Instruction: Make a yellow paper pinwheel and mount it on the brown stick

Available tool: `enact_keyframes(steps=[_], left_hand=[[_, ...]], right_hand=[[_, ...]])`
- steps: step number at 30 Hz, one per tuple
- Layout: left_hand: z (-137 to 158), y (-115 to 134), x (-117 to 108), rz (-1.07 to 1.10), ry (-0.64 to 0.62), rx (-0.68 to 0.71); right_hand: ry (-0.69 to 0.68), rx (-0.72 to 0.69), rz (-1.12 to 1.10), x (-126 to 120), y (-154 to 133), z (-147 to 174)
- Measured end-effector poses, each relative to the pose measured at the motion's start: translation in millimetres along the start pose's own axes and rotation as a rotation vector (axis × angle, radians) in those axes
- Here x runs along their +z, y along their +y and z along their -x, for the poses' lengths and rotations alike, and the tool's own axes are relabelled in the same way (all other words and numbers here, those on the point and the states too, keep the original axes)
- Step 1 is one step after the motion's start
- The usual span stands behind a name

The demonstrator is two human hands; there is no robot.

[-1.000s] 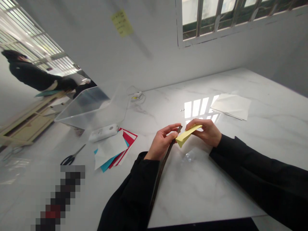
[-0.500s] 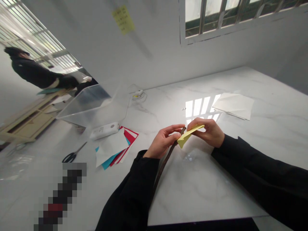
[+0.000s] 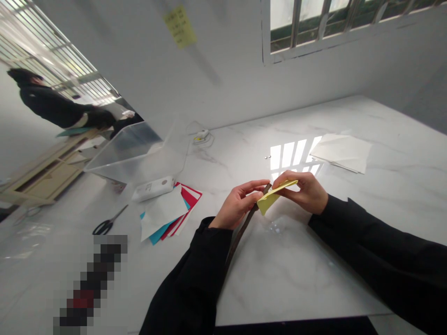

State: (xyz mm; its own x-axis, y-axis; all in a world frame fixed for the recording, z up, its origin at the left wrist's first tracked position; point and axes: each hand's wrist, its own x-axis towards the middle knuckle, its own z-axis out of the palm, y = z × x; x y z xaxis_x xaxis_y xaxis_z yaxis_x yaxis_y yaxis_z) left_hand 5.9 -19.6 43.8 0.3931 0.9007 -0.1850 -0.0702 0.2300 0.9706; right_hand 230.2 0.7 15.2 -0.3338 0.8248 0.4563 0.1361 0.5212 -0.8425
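Note:
In the head view, my left hand (image 3: 239, 203) pinches a thin brown stick (image 3: 241, 231) near its upper end. The stick slants down toward the table's front edge, partly hidden behind my left sleeve. A folded piece of yellow paper (image 3: 268, 202) lies against the stick by my left fingertips. My right hand (image 3: 307, 191) grips the other end of this paper between thumb and fingers. Both hands are just above the white marbled table (image 3: 296, 260), with the fingertips close together.
Left of my hands lie fanned white, blue and red sheets (image 3: 165, 214), a white box-shaped device (image 3: 153, 188) and scissors (image 3: 108, 221). Behind them stands a clear plastic bin (image 3: 122, 158). White sheets (image 3: 344, 151) lie at the back right. Another person (image 3: 52, 102) is at far left.
My hands keep nearly the same hold on the stick and yellow paper. The whole view has shifted very slightly.

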Motion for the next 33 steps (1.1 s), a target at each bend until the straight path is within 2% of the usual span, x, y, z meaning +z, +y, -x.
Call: enact_keyframes(steps=[9,23,26,29,33], left_hand=[[-1.9,-3.0,-2.0,0.009,-0.024,-0.001],[-0.7,-3.6,-2.2,0.05,-0.01,0.012],[-1.1,-4.0,-2.6,0.061,-0.002,0.002],[-2.9,-4.9,-3.3,0.083,0.002,-0.012],[-5.0,-5.8,-3.0,0.109,-0.034,-0.004]], right_hand=[[0.024,-0.034,0.04,-0.9,-4.0,-0.2],[0.026,0.01,-0.004,-0.3,-3.8,1.4],[0.01,0.075,-0.088,0.3,-2.8,0.5],[-0.028,0.214,-0.211,1.2,-0.9,-0.9],[-0.05,0.317,-0.315,1.3,2.5,-2.7]])
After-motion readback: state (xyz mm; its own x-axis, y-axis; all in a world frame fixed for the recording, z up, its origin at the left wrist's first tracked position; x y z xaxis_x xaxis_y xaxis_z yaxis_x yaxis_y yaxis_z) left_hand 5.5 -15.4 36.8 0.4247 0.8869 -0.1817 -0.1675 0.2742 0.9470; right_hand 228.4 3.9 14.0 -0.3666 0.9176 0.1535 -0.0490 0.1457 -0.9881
